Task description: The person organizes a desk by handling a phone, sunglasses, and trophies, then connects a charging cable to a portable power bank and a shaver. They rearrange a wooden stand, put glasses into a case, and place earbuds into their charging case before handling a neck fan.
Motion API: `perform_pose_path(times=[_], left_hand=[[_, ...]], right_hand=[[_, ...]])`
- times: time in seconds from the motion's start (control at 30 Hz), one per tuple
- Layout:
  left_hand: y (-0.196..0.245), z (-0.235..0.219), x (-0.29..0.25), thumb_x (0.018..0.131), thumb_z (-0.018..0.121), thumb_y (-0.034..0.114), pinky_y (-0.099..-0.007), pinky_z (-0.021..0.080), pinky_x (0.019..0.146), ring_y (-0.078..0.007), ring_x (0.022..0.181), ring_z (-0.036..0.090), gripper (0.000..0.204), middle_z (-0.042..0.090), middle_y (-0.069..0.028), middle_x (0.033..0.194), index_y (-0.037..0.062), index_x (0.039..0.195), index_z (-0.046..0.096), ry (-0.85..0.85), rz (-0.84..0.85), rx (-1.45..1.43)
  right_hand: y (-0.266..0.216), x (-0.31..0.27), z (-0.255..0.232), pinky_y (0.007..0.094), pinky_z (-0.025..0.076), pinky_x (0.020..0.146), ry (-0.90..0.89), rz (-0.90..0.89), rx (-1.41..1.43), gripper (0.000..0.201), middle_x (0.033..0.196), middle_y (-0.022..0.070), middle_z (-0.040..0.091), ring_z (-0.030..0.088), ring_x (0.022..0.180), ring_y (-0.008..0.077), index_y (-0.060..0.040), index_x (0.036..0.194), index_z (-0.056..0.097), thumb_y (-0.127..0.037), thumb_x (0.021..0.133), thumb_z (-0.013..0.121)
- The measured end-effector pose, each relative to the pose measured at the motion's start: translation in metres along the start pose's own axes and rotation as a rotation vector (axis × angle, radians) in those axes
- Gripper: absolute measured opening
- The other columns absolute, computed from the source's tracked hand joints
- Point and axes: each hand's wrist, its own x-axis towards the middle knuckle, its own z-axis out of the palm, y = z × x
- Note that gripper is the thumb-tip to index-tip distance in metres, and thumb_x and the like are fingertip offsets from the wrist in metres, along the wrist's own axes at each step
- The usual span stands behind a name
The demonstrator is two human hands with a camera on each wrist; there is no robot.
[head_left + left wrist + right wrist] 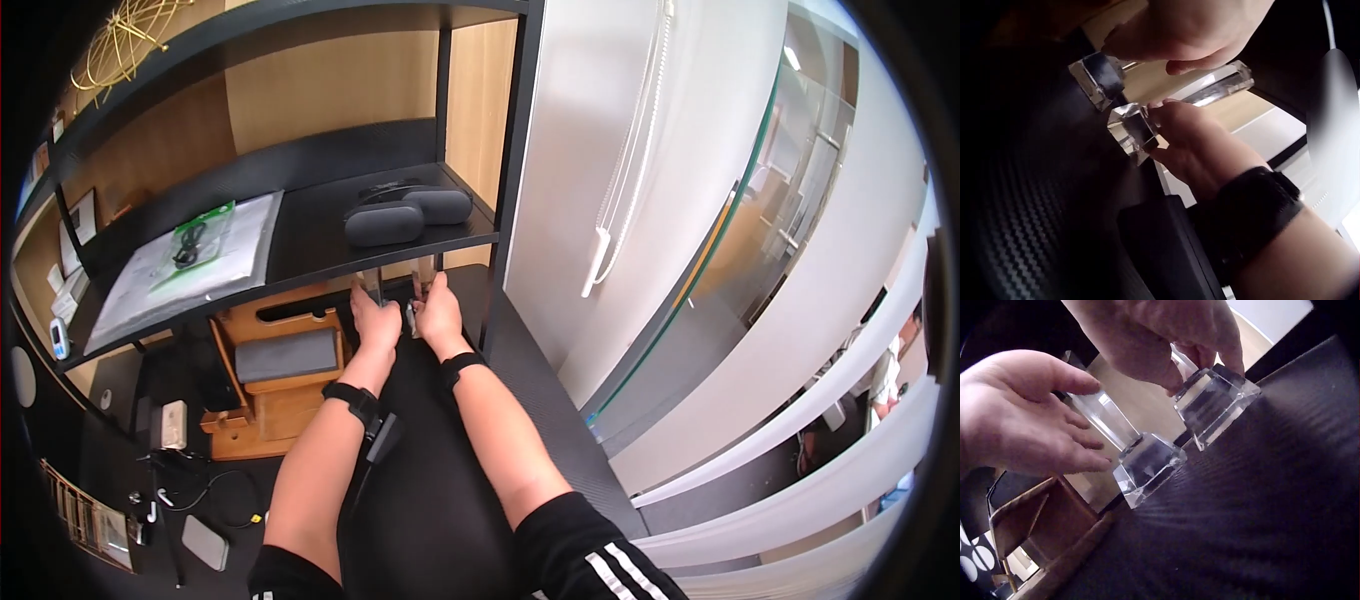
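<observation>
Two clear crystal pieces with faceted bases stand on the black surface under the shelf. In the right wrist view, the left hand point(1029, 415) is beside the left crystal piece point(1150, 461), fingers mostly straight and thumb near its column. The right hand point(1166, 331) grips the other crystal piece point(1213, 403) just above its base. From the left wrist view, the right hand point(1194, 140) holds its piece point(1134, 130) low down, and the left hand point(1191, 28) is above. Both the left hand point(377, 325) and right hand point(438, 315) reach below the shelf in the head view.
The black shelf point(310, 255) above the hands bears grey rounded objects point(385, 225) and a plastic-wrapped packet point(190, 260). A wooden organizer point(280, 400) stands left of the arms, with cables point(215, 500) nearby. A black post point(508, 150) rises at the right.
</observation>
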Motion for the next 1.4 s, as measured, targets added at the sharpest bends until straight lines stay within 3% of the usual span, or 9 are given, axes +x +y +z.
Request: perform_pose_path(times=[0.07, 0.13, 0.27, 0.6, 0.7, 0.9, 1.17, 1.33, 1.4], left_hand=[[0.007, 0.0, 0.003, 0.078, 0.064, 0.012, -0.041, 0.036, 0.103, -0.04, 0.124, 0.044, 0.077, 0.048, -0.028, 0.129, 0.0028, 0.143, 0.023, -0.057, -0.153, -0.026], [-0.009, 0.008, 0.016, 0.089, 0.056, 0.007, -0.0322, 0.044, 0.084, -0.0199, 0.098, 0.057, 0.03, 0.058, -0.0119, 0.109, 0.0012, 0.117, 0.046, -0.06, -0.137, -0.049], [-0.03, 0.013, 0.016, 0.088, 0.061, 0.016, -0.0381, 0.045, 0.083, -0.029, 0.091, 0.064, 0.025, 0.066, -0.0109, 0.091, 0.006, 0.108, 0.049, -0.015, -0.032, -0.021], [-0.019, 0.014, 0.003, 0.082, 0.057, 0.005, -0.0416, 0.037, 0.091, -0.0327, 0.105, 0.056, 0.029, 0.06, -0.0132, 0.107, 0.0037, 0.109, 0.047, 0.008, -0.115, 0.148], [-0.017, 0.012, 0.004, 0.081, 0.056, 0.004, -0.0443, 0.031, 0.099, -0.0317, 0.116, 0.049, 0.035, 0.055, -0.0131, 0.118, 0.0045, 0.115, 0.044, -0.095, -0.163, 0.083], [-0.007, 0.019, -0.004, 0.079, 0.054, 0.007, -0.0526, 0.002, 0.113, -0.0288, 0.142, 0.012, 0.065, 0.033, -0.0167, 0.144, 0.0038, 0.137, 0.024, -0.132, -0.204, 0.102], [0.006, 0.013, -0.014, 0.08, 0.06, 0.014, -0.0537, 0.004, 0.113, -0.0328, 0.143, 0.009, 0.078, 0.024, -0.0182, 0.149, 0.0055, 0.144, 0.016, -0.12, -0.195, 0.111], [0.032, -0.008, -0.056, 0.082, 0.058, 0.019, -0.0474, 0.011, 0.115, -0.0422, 0.141, 0.01, 0.081, 0.015, -0.0329, 0.147, -0.0099, 0.142, 0.011, -0.101, -0.035, 0.046], [0.065, -0.06, -0.093, 0.085, 0.061, 0.024, -0.0424, 0.009, 0.116, -0.0341, 0.144, 0.005, 0.084, 0.012, -0.0272, 0.152, -0.0089, 0.144, 0.011, -0.435, -0.041, -0.115]], right_hand=[[-0.001, -0.002, -0.002, 0.0426, 0.049, 0.078, 0.013, 0.006, -0.049, 0.032, 0.093, 0.0195, 0.065, 0.063, 0.093, 0.038, 0.0013, 0.103, 0.043, 0.004, 0.078, 0.062], [0.0, -0.002, -0.002, 0.043, 0.048, 0.08, -0.012, 0.031, -0.028, 0.032, 0.096, 0.0187, 0.064, 0.062, 0.094, 0.0378, 0.0007, 0.104, 0.044, 0.002, 0.078, 0.063], [-0.005, -0.004, -0.005, 0.045, 0.047, 0.08, -0.047, 0.028, -0.05, 0.031, 0.097, 0.0178, 0.064, 0.062, 0.095, 0.0372, -0.0026, 0.105, 0.044, -0.003, 0.08, 0.064], [-0.016, -0.011, -0.01, 0.046, 0.049, 0.079, -0.121, 0.063, -0.128, 0.036, 0.108, 0.0151, 0.063, 0.06, 0.102, 0.035, -0.0038, 0.111, 0.044, -0.009, 0.081, 0.064], [-0.007, -0.007, -0.002, 0.046, 0.047, 0.078, -0.08, 0.015, -0.092, 0.031, 0.095, 0.0183, 0.064, 0.061, 0.095, 0.039, -0.0031, 0.103, 0.043, -0.005, 0.08, 0.064], [0.006, 0.009, 0.005, 0.0448, 0.047, 0.082, -0.132, -0.042, 0.016, 0.037, 0.1, 0.0201, 0.063, 0.06, 0.099, 0.0405, -0.0034, 0.109, 0.041, 0.001, 0.079, 0.063], [0.014, 0.014, 0.01, 0.0437, 0.047, 0.083, -0.152, -0.067, 0.018, 0.04, 0.102, 0.0201, 0.063, 0.061, 0.099, 0.04, -0.0038, 0.111, 0.039, 0.001, 0.08, 0.062], [0.007, 0.002, -0.003, 0.04, 0.02, 0.113, -0.187, -0.16, -0.188, 0.089, 0.143, 0.0356, 0.022, 0.022, 0.137, 0.0433, 0.0105, 0.143, -0.002, -0.01, 0.082, 0.06], [-0.002, -0.012, -0.01, 0.0389, 0.018, 0.114, -0.126, -0.184, -0.094, 0.085, 0.143, 0.0367, 0.023, 0.022, 0.137, 0.0427, 0.0121, 0.142, 0.005, -0.009, 0.08, 0.059]])
